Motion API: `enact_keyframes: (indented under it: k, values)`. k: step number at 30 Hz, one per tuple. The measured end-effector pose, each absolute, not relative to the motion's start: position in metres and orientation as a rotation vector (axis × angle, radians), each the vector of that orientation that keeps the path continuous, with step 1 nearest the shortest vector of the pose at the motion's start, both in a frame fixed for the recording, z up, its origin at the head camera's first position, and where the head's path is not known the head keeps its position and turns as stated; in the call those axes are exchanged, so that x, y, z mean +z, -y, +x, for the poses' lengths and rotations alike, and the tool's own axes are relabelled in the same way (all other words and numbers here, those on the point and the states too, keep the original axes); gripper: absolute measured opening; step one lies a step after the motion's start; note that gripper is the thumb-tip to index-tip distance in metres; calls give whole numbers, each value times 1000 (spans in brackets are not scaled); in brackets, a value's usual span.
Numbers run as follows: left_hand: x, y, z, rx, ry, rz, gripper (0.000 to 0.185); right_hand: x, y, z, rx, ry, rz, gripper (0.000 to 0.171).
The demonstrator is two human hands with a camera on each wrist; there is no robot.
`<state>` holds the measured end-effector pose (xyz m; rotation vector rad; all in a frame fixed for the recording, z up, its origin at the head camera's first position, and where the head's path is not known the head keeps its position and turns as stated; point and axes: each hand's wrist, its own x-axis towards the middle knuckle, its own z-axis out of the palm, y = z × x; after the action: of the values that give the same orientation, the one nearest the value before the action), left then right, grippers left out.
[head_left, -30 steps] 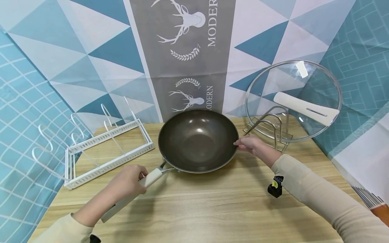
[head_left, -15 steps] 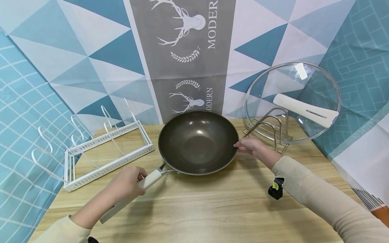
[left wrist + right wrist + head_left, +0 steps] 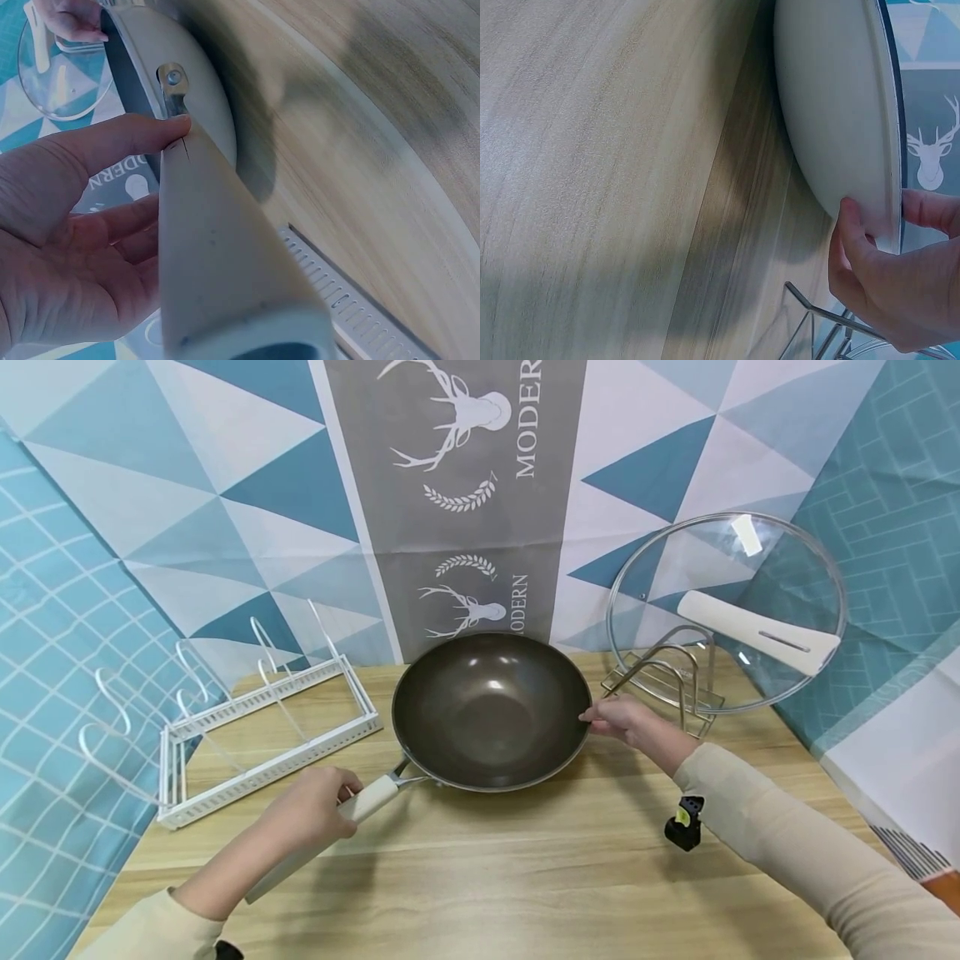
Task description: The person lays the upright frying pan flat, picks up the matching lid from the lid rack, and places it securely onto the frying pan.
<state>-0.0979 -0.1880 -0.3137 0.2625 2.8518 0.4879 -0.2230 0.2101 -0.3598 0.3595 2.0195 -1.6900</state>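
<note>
Gray backdrop [image 3: 517, 518] is showing "MODERN" twice; left hand [image 3: 315, 806] is gripping the wok handle [image 3: 371, 798], right hand [image 3: 621, 722] pinching the wok [image 3: 491, 710].

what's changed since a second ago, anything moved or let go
Nothing has visibly moved, been taken hold of or let go. The left hand still grips the wok handle, the right hand still holds the wok rim; the glass lid and white rack stayed put.

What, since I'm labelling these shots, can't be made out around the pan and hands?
Left wrist view: fingertips of the left hand, thumb excepted, hidden by the handle.
Head view: tabletop under the pan, which covers it.
Right wrist view: much of the wire rack, cut off by the bottom edge.
</note>
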Motion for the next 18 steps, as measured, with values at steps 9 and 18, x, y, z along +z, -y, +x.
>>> enact_keyframes:
  k: [9, 18]
  values:
    - [-314, 188, -100, 483, -2853, 272, 36, -361, -209, -225, -1725, -1969, 385, 58]
    - [-313, 193, -105, 468, -2874, 272, 34, -360, -208, -228, -1762, -1952, 404, 40]
